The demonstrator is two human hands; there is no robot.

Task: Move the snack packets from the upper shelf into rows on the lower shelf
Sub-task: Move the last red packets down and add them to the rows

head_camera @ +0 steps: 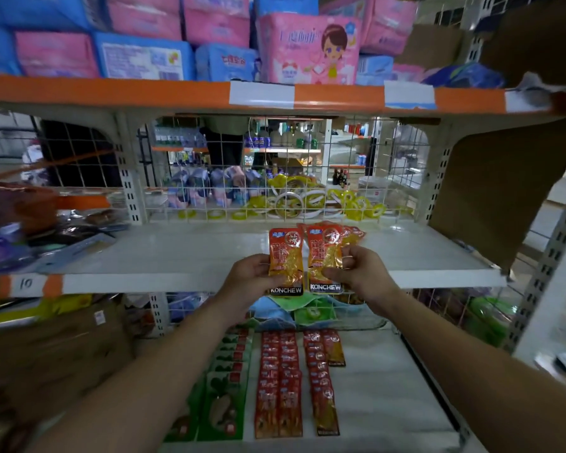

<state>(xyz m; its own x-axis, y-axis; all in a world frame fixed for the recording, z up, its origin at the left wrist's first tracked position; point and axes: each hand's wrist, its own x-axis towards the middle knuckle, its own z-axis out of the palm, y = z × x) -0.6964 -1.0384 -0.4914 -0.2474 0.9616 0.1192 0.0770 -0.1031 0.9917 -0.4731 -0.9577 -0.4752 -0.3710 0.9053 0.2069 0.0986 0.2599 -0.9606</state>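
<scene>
My left hand [254, 277] grips one orange-and-red snack packet [285, 256] marked KONCHEW by its left edge. My right hand [356, 273] pinches a small stack of the same packets [324, 253], fanned at the top. Both hands hold them upright just over the front edge of the white upper shelf [177, 253]. On the lower shelf [379, 387] below lie rows of packets: a green row [226, 387] at the left, red rows [280, 384] in the middle, and an orange row [322, 380] to their right.
A wire grid backs the upper shelf, with yellow tape rolls [307, 201] behind it. Blurred goods lie on the shelf's left end [46, 230]. Brown cardboard [490, 191] hangs at the right. Pink and blue packs [307, 47] fill the top shelf. A wire basket [324, 312] sits behind the lower rows.
</scene>
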